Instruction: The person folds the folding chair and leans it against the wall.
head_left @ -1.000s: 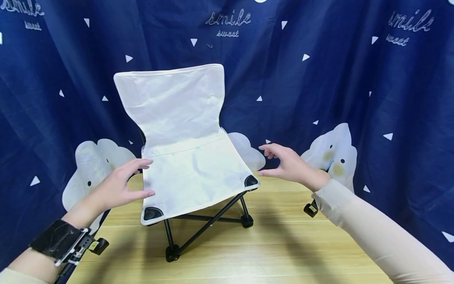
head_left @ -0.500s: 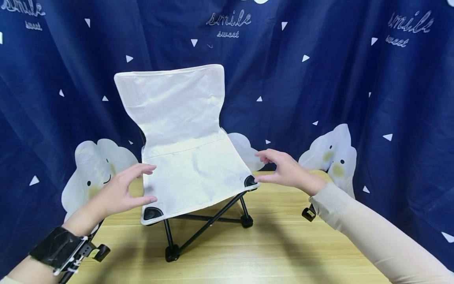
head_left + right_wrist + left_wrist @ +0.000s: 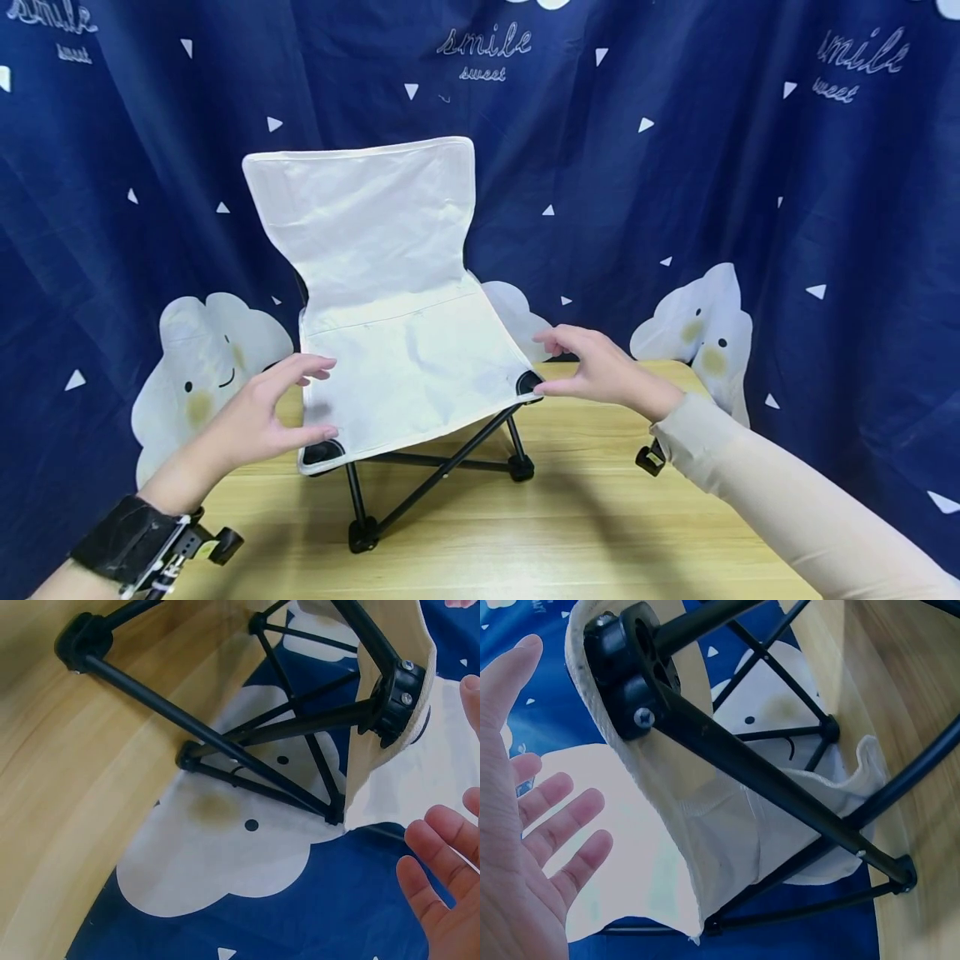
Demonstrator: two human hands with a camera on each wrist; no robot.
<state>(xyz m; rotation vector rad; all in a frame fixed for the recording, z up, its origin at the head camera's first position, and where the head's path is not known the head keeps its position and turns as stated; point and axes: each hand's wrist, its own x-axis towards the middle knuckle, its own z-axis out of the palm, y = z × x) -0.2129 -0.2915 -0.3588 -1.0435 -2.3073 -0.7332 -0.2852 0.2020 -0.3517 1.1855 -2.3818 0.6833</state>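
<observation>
A white folding chair [image 3: 405,358] with black legs stands unfolded, its backrest toward the curtain. My left hand [image 3: 258,417] is at the seat's left front corner, fingers and thumb spread apart, holding nothing. At the right front corner is my right hand [image 3: 600,371], its thumb tip by the black corner piece [image 3: 528,382]; whether it touches cannot be told. In the left wrist view the left hand [image 3: 532,847] has spread fingers beside the black joint [image 3: 630,671]. The right wrist view shows the right hand [image 3: 450,892] with loosely bent fingers near another joint [image 3: 397,701].
The chair's feet rest on a light wooden table [image 3: 480,550]. Behind it hangs a dark blue curtain [image 3: 600,167] with white clouds, triangles and lettering. A wrist camera [image 3: 225,546] hangs beside the left wrist, another [image 3: 650,458] below the right.
Both hands have moved slightly down and inward, closer to the seat's front corners. The chair has stayed in place.
</observation>
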